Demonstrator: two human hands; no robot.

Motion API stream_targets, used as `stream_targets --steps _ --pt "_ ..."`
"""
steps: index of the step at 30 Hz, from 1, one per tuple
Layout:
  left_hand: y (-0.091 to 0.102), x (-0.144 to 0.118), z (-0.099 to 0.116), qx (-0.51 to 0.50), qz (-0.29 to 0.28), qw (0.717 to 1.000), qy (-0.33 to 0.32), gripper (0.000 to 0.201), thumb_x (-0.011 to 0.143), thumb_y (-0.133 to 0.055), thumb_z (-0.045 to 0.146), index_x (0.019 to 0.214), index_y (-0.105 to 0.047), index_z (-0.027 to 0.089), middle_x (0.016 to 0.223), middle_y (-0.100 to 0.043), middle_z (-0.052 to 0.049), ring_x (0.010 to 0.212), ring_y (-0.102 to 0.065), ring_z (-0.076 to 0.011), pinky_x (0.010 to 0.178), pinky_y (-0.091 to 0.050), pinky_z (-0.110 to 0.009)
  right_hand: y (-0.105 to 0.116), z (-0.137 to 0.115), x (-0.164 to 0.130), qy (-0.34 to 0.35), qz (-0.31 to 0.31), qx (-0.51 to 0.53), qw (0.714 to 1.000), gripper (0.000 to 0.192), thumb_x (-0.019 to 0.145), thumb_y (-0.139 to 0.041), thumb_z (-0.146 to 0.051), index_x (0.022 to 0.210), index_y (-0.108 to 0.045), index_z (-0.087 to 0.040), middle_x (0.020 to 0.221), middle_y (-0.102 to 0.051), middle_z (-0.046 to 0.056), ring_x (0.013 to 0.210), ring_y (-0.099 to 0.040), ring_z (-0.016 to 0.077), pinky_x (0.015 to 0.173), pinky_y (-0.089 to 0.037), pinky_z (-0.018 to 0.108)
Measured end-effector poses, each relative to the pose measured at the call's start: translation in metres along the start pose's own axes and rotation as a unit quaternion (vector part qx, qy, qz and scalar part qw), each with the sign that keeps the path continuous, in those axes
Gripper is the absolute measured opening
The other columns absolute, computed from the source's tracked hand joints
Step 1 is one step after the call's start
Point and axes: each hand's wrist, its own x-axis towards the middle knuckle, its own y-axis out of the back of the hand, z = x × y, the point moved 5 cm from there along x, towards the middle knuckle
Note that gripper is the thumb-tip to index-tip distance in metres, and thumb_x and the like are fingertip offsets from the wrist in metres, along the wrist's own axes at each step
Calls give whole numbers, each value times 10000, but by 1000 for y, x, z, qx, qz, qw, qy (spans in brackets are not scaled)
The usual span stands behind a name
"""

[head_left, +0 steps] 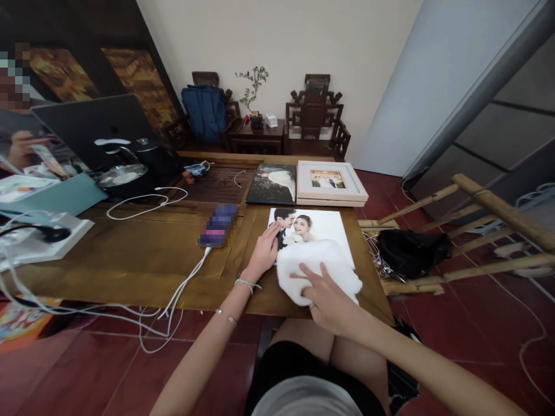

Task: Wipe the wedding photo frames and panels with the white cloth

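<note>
Now R hand (328, 294) flat on white cloth (318, 270), L hand (263, 252) open steadying photo (312, 231).

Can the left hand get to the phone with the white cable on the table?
Probably yes. The left hand lies flat on the edge of the large wedding photo print, and the phone lies just beside it on the wooden table. Only bare tabletop shows between them.

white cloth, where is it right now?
Head view, lower centre-right: the white cloth lies on the large photo print at the table's near edge, under the right hand, beside the left hand.
</note>
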Motion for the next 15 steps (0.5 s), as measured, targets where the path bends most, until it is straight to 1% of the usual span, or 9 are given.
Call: stream_targets --steps 2,4,7,9,12,13,15 --pt "0 0 -1 -1 -1 1000 3 455 867 -362 117 1295 -505 176 1405 -456 -82 1330 -374 -214 1128 -284 -452 5 13 5 -17 8 -1 1000 410 671 -399 -15 968 -650 -143 1356 -480 175 1365 -260 258 1079 -157 592" --pt "-1 0 -2 0 -3 1000 5 448 871 -356 121 1290 -510 166 1396 -465 -90 1328 -378 -213 1129 -282 -448 12 33 21 -46 30 -21 998 393 694 -397 -22 982 -647 -117 1332 -487 218 1360 -273 255 1083 -145 581" --pt "-1 0 -2 -3 -2 1000 4 433 880 -357 139 1281 -520 160 1390 -472 -95 1323 -385 -211 1128 -283 -443 24 63 56 -97 62 -55 992 399 737 -387 -42 1049 -628 -99 1344 -463 238 1351 -283 280 1054 -159 610" --pt "-1 1 -1 -11 -2 1000 6 421 888 -362 160 1276 -526 163 1389 -476 -91 1325 -382 -210 1127 -281 -441 30 73 79 -119 77 -73 987 427 753 -380 -45 1110 -605 -106 1362 -445 224 1348 -269 307 1016 -177 653" --pt "4 1 -2 -47 12 998 28 403 917 -357 234 1272 -533 161 1372 -496 -85 1311 -405 -207 1124 -288 -415 32 69 106 -117 90 -92 985 456 750 -390 -36 1143 -600 -133 1408 -413 164 1358 -201 351 976 -157 718" --pt "7 1 -3 -65 30 997 42 409 929 -344 268 1275 -530 155 1368 -501 -88 1301 -419 -208 1120 -294 -406 29 64 112 -104 87 -95 986 454 746 -400 -37 1133 -611 -143 1424 -402 140 1360 -186 361 974 -147 728" --pt "15 0 -6 -98 64 991 70 452 953 -281 322 1314 -485 143 1389 -476 -94 1302 -416 -209 1117 -293 -400 21 49 116 -51 67 -93 992 442 735 -415 -40 1097 -638 -160 1438 -395 101 1364 -176 360 990 -130 724"
